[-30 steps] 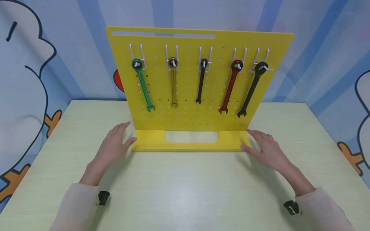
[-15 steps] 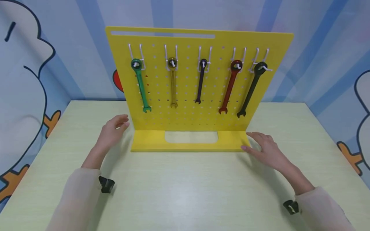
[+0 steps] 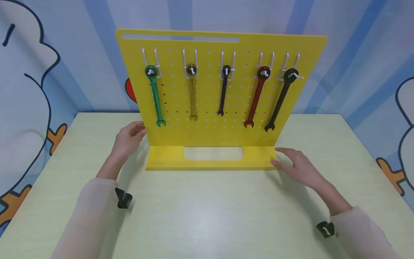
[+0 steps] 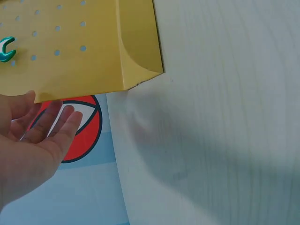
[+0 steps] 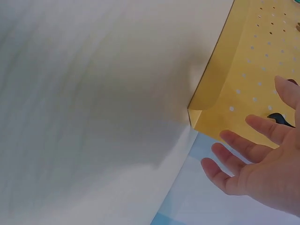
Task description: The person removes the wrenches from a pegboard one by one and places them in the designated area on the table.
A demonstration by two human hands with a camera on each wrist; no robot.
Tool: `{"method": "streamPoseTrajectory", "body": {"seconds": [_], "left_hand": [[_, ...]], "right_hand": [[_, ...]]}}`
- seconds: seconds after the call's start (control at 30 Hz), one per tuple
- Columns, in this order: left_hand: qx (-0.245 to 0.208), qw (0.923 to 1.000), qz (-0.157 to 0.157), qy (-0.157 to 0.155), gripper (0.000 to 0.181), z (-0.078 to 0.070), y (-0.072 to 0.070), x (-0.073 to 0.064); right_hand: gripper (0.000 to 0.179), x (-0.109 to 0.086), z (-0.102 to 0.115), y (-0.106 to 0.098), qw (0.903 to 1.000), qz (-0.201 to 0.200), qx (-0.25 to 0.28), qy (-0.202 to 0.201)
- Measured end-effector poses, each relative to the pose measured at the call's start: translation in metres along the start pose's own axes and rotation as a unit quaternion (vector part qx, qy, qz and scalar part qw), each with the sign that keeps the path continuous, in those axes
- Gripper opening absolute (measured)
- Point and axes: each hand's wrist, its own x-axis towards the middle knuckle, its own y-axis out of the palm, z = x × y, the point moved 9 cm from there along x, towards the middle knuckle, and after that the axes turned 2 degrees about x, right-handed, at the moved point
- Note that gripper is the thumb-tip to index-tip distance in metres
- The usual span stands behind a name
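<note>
Five multicoloured ring-ended wrenches (image 3: 224, 91) on an upright yellow perforated board (image 3: 208, 104)
Loose-fingered, well apart: left hand (image 3: 127, 139) near its eight o'clock edge, right hand (image 3: 300, 167) near four o'clock.

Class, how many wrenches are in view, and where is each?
5, left to right on the yellow pegboard: green wrench, far left; gold wrench; small dark wrench, middle; red wrench; black wrench, far right. The pegboard's back is hidden.

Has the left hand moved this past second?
Yes: the left hand has moved forward, from beside the yellow base to the left edge of the upright panel.
</note>
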Motion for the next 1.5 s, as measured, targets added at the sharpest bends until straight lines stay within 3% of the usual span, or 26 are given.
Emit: {"method": "streamPoseTrajectory", "body": {"seconds": [0.33, 1.0, 1.37, 1.5], "left_hand": [[-0.048, 0.9988, 0.000, 0.000, 0.038, -0.002, 0.002, 0.004], [-0.061, 0.9974, -0.022, -0.031, 0.034, 0.001, 0.001, 0.009], [-0.056, 0.9975, -0.028, -0.033, 0.034, 0.001, 0.000, 0.010], [-0.051, 0.9974, -0.035, -0.038, 0.033, 0.002, -0.001, 0.010]], "right_hand": [[0.061, 0.011, 0.012, -0.022, 0.9988, 0.012, 0.041, 0.024], [0.051, 0.041, 0.044, -0.091, 0.9910, -0.066, 0.116, 0.016], [0.058, 0.054, 0.051, -0.096, 0.9846, -0.073, 0.153, 0.041], [0.052, 0.057, 0.053, -0.098, 0.9845, -0.082, 0.149, 0.042]]}}
